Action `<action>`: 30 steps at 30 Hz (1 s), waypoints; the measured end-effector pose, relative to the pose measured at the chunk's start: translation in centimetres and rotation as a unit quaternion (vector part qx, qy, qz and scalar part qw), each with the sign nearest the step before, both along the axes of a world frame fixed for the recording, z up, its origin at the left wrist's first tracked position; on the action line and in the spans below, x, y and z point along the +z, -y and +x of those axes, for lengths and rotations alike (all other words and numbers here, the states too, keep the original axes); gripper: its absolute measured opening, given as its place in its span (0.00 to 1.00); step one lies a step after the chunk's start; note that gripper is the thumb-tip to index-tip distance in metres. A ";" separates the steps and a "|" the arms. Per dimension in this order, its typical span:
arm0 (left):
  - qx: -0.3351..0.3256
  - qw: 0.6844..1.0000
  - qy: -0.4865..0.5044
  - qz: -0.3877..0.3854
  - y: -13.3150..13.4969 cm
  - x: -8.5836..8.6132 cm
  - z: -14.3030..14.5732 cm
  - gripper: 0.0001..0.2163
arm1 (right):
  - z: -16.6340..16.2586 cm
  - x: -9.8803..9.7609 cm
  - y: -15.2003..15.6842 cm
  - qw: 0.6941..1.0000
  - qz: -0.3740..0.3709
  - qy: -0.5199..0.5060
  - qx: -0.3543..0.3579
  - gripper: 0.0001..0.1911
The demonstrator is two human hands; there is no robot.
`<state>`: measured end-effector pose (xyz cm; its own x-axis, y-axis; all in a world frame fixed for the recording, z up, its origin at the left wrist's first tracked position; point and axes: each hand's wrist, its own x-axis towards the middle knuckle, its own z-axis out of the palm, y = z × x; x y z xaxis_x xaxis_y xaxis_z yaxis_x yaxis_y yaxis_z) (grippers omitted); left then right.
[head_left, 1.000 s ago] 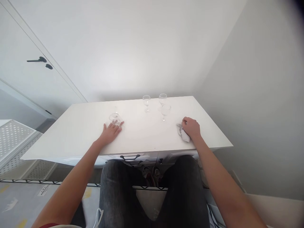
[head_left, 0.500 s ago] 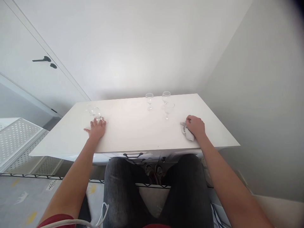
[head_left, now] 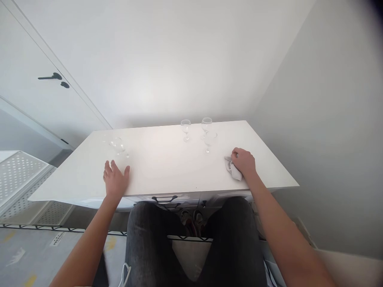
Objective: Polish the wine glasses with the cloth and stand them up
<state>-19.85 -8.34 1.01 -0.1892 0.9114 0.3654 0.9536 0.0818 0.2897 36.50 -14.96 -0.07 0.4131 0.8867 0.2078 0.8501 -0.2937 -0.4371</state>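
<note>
My left hand (head_left: 116, 178) is open, fingers apart, just in front of a clear stemmed glass (head_left: 117, 146) lying on its side at the left of the white cabinet top (head_left: 158, 163). More clear glass shows faintly beside it, too pale to tell apart. At the right, my right hand (head_left: 243, 160) is closed around a crumpled light grey cloth (head_left: 233, 169) resting on the surface. Between the hands, nearer the wall, three stemmed glasses stand upright: a left one (head_left: 186, 129), a back one (head_left: 206, 125) and a front one (head_left: 209, 140).
Behind the cabinet rises a white wall (head_left: 167, 63); a grey wall (head_left: 323, 119) bounds the right side. A door with a dark handle (head_left: 50, 77) is at the left, above a white perforated box (head_left: 22, 175). A drawer handle (head_left: 164, 199) sticks out near my knees.
My left hand has let go of the lying glass and drawn back towards me, its fingers now off it. My right hand keeps its hold on the cloth. The view has shifted slightly.
</note>
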 end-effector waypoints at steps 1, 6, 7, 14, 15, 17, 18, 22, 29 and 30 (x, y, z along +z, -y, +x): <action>-0.033 0.999 -0.003 0.037 1.0 0.0 0.5 0.33 | 0.0 0.0 0.0 1.000 0.001 -0.001 0.001 0.08; -0.313 0.948 -0.049 -0.025 2.2 0.3 6.8 0.19 | 0.1 -0.1 -0.3 1.000 0.006 -0.006 -0.002 0.08; -0.359 0.929 -0.061 -0.058 1.7 0.4 8.7 0.19 | 0.1 -0.2 -0.3 1.000 0.005 -0.008 -0.002 0.08; -0.466 0.867 -0.085 -0.157 -4.4 0.7 20.8 0.29 | 0.2 -0.4 -0.5 1.000 0.002 0.004 -0.004 0.08; -0.461 0.869 -0.078 -0.164 -5.2 0.7 21.9 0.30 | 0.2 -0.4 -0.5 1.000 0.002 0.005 -0.004 0.09; -0.455 0.870 -0.069 -0.174 -6.6 0.6 23.5 0.33 | 0.2 -0.3 -0.5 1.000 0.001 0.001 -0.003 0.09; -0.456 0.870 -0.065 -0.177 -7.1 0.5 24.1 0.33 | 0.2 -0.3 -0.5 1.000 0.001 -0.002 -0.002 0.09; -0.473 0.861 -0.054 -0.180 -8.4 0.6 25.9 0.33 | 0.2 -0.1 -0.6 1.000 -0.001 -0.008 -0.006 0.09; -0.494 0.847 -0.072 -0.186 -9.7 1.2 28.9 0.29 | 0.2 0.2 -0.8 1.000 0.003 -0.021 -0.019 0.08; -0.498 0.844 -0.077 -0.186 -9.9 1.2 29.2 0.29 | 0.2 0.2 -0.8 1.000 0.005 -0.019 -0.017 0.08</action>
